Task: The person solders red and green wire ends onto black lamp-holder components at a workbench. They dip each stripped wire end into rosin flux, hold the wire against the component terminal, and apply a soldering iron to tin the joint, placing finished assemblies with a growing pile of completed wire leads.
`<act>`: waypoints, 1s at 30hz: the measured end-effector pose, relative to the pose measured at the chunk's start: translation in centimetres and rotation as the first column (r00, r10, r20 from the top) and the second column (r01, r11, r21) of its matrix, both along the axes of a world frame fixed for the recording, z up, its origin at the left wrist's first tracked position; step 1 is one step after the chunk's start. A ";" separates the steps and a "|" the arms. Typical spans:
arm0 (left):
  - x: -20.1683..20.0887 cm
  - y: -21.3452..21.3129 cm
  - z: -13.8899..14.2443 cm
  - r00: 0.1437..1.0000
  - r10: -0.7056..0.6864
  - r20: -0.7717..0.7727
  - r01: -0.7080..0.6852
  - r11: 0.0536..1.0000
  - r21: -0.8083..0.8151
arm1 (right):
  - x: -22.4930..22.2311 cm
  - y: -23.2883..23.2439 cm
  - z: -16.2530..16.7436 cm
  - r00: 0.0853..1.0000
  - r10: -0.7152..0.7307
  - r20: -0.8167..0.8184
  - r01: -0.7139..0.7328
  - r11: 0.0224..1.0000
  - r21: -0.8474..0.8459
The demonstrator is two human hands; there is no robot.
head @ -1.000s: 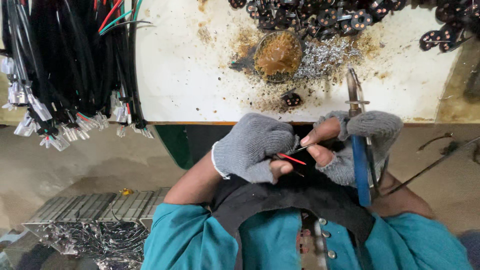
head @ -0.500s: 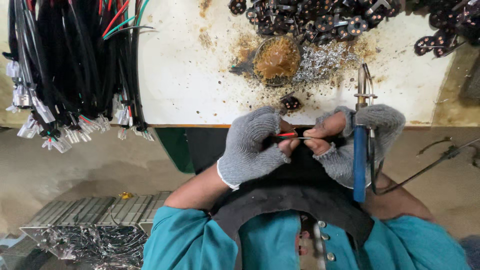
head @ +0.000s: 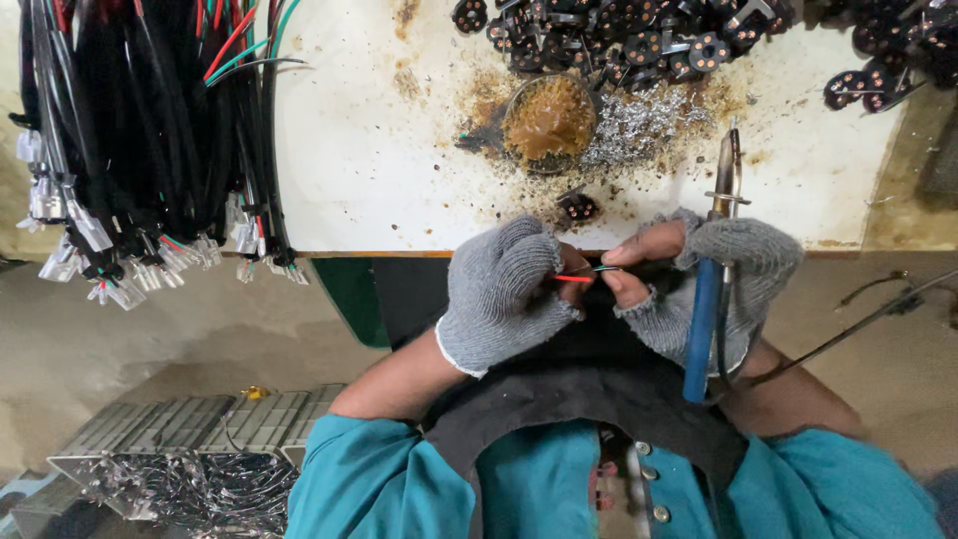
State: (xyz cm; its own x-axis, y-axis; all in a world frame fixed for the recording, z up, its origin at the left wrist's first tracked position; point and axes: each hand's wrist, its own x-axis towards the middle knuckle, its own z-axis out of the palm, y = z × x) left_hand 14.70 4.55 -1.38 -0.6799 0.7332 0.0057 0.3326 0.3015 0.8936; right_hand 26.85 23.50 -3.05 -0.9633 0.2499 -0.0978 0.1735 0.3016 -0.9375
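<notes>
Head view: your left hand [head: 504, 294] pinches the red wire [head: 574, 278] steady while your right hand [head: 699, 284] grips its tip, soldering iron [head: 711, 289] tucked ready above the worktop [head: 379, 150].

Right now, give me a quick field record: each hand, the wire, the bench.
Left hand: grey glove, pinching thin red wire
Right hand: fingerless grey glove, fingertips on the wire's end, blue-handled soldering iron tucked in the grip
Bench: stained white top, brown flux dish, black round connectors
Far left: hanging cable bundles
</notes>
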 end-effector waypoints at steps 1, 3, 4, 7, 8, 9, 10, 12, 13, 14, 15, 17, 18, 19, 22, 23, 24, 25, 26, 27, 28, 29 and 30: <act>0.0 0.0 -0.1 1.000 0.002 0.000 -0.002 1.000 0.005 | 0.0 0.0 0.1 0.999 -0.031 -0.026 0.030 0.999 -0.035; 0.0 -0.2 -0.3 1.000 -0.009 -0.022 0.009 1.000 0.029 | -0.3 0.2 0.4 0.999 -0.022 -0.026 0.020 0.998 -0.053; 0.0 -0.3 -0.5 0.999 -0.021 -0.043 0.023 0.999 0.047 | -0.5 0.3 0.6 1.000 0.018 0.000 -0.018 0.999 -0.037; -0.4 -0.6 -1.1 0.991 -0.079 -0.107 0.088 0.993 0.083 | -1.2 0.6 1.4 0.995 0.040 0.096 -0.032 0.996 -0.089; -0.5 -0.6 -1.4 0.987 -0.100 -0.128 0.112 0.990 0.090 | -1.4 0.6 1.5 0.991 0.034 0.130 -0.018 0.992 -0.123; -0.6 -0.7 -1.6 0.988 -0.109 -0.111 0.121 0.986 0.112 | -1.7 0.4 1.6 0.999 -0.015 0.044 0.025 0.973 -0.231; -0.8 -0.6 -1.9 0.988 -0.119 -0.095 0.131 0.982 0.134 | -1.9 0.1 1.5 0.997 -0.073 -0.037 0.056 0.939 -0.339; -0.9 -0.6 -2.3 0.990 -0.121 -0.075 0.132 0.977 0.166 | -2.1 0.2 1.6 0.992 -0.108 -0.066 0.074 0.920 -0.385; -0.9 -0.5 -2.5 0.991 -0.114 -0.071 0.125 0.977 0.173 | -2.1 0.2 1.6 0.997 -0.080 -0.020 0.069 0.943 -0.326; -0.9 -0.4 -2.6 0.992 -0.107 -0.067 0.117 0.977 0.181 | -2.2 0.3 1.7 0.998 -0.053 0.028 0.059 0.962 -0.266; -0.9 -0.4 -2.6 0.993 -0.095 -0.066 0.105 0.981 0.164 | -2.2 0.4 1.7 0.998 -0.045 0.043 0.053 0.973 -0.225; -0.7 -0.3 -2.6 0.995 -0.072 -0.067 0.080 0.988 0.129 | -2.2 0.6 1.9 0.997 -0.028 0.074 0.038 0.989 -0.142; -0.7 -0.3 -2.6 0.999 -0.047 -0.021 0.049 0.988 0.148 | -2.4 0.6 1.9 0.997 -0.056 0.056 0.066 0.978 -0.200; -0.6 -0.2 -2.5 0.999 -0.023 0.025 0.018 0.986 0.166 | -2.6 0.5 1.9 0.996 -0.086 0.038 0.093 0.962 -0.258; -0.6 -0.3 -2.5 0.997 -0.010 0.072 -0.002 0.987 0.158 | -3.1 0.6 1.9 1.000 0.008 0.025 -0.006 0.995 -0.100; -0.7 -0.3 -2.5 0.997 -0.015 0.073 0.004 0.989 0.147 | -3.2 0.7 1.9 0.997 0.069 0.037 -0.070 0.998 0.010; -0.8 -0.3 -2.5 0.998 -0.024 0.060 0.015 0.989 0.145 | -3.2 0.6 1.8 1.000 0.023 -0.013 -0.023 1.000 -0.013; -0.8 -0.3 -2.5 0.998 -0.033 0.048 0.026 0.989 0.142 | -3.2 0.3 1.5 0.998 -0.024 -0.060 0.022 0.999 -0.039; -0.9 -0.4 -2.6 0.998 -0.042 0.036 0.036 0.990 0.139 | -3.1 0.1 1.2 0.992 -0.073 -0.106 0.066 0.996 -0.068; -0.9 -0.4 -2.6 0.998 -0.042 0.039 0.036 0.988 0.148 | -2.9 0.2 1.1 0.997 -0.047 -0.065 0.045 0.999 -0.029; -0.9 -0.4 -2.6 0.998 -0.041 0.042 0.034 0.987 0.157 | -2.7 0.2 0.8 0.999 -0.023 -0.024 0.023 1.000 0.008; -0.8 -0.4 -2.6 0.998 -0.040 0.043 0.033 0.985 0.167 | -2.5 0.3 0.7 1.000 0.001 0.016 -0.002 0.999 0.045; -0.8 -0.4 -2.7 0.998 -0.043 0.047 0.034 0.986 0.166 | -2.4 0.3 0.5 1.000 0.000 0.024 -0.002 0.999 0.053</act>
